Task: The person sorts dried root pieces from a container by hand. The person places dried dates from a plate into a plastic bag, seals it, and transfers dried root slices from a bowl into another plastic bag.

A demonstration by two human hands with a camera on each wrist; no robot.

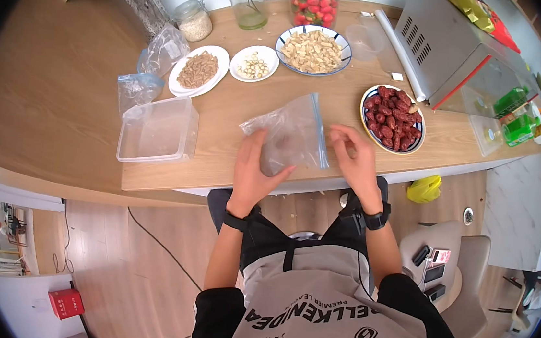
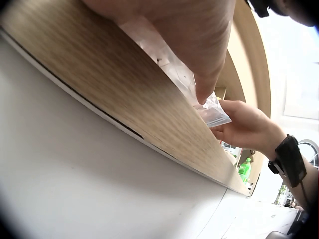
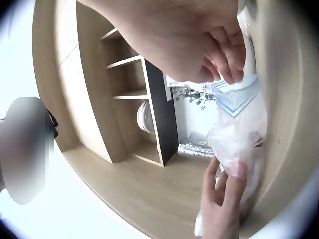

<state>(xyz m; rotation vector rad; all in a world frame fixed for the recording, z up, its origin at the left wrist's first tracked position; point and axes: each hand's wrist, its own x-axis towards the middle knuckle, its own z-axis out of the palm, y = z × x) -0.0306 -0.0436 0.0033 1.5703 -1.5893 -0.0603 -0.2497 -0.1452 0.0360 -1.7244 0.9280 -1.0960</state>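
A clear zip bag [image 1: 287,131] with a blue zip strip lies near the counter's front edge, its mouth toward the right. My left hand [image 1: 254,171] holds its near left side, the plastic between thumb and fingers; the thumb [image 3: 239,170] lies on the film in the right wrist view. A dim brownish patch shows through the plastic. Just beyond the zip strip [image 3: 239,99] is my right hand [image 1: 356,161], fingers loosely bent with nothing visible in them. To its right stands a bowl of red dates [image 1: 392,119].
Behind the bag stand a plate of brown strips [image 1: 198,69], a plate of pale nuts [image 1: 253,66] and a bowl of pale slices [image 1: 314,51]. An open plastic box [image 1: 156,133] and crumpled zip bags [image 1: 138,88] are on the left. A microwave-like appliance [image 1: 435,45] stands back right.
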